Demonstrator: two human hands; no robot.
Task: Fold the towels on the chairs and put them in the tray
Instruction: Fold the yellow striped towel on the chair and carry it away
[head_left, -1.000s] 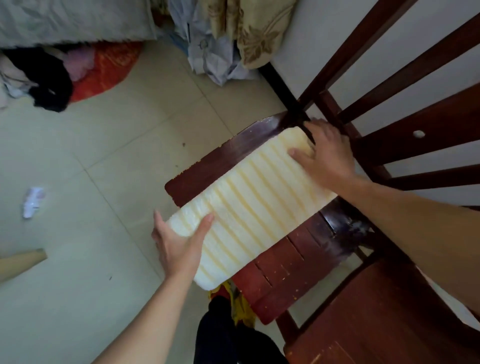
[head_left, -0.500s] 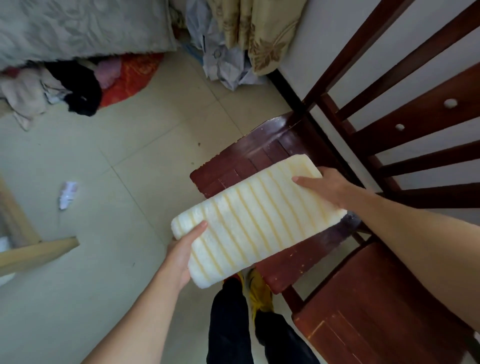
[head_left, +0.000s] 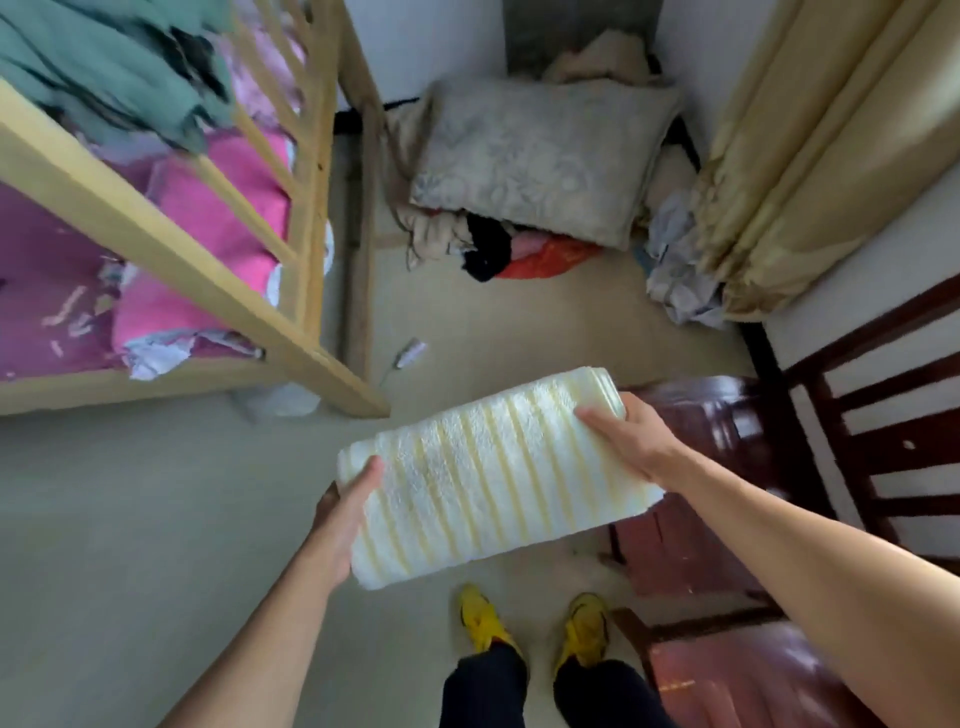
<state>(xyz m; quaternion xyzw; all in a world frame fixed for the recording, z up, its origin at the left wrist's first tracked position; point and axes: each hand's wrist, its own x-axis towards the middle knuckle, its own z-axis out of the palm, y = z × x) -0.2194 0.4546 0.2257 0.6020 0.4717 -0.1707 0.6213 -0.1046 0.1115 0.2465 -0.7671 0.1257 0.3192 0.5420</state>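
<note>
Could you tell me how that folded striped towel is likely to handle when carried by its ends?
Probably soft yet firm: the towel spans left hand to right hand almost flat. Its stacked layers, visible at one corner, might splay.

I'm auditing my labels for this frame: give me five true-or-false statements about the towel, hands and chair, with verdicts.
1. The left hand and right hand both hold the folded towel. True.
2. A dark wooden chair stands on the person's right. True.
3. The towel lies on the chair seat. False: it is held up, mostly over the floor.
4. The towel is plain blue. False: white with pale yellow stripes.
5. The person wears yellow shoes. True.
</note>
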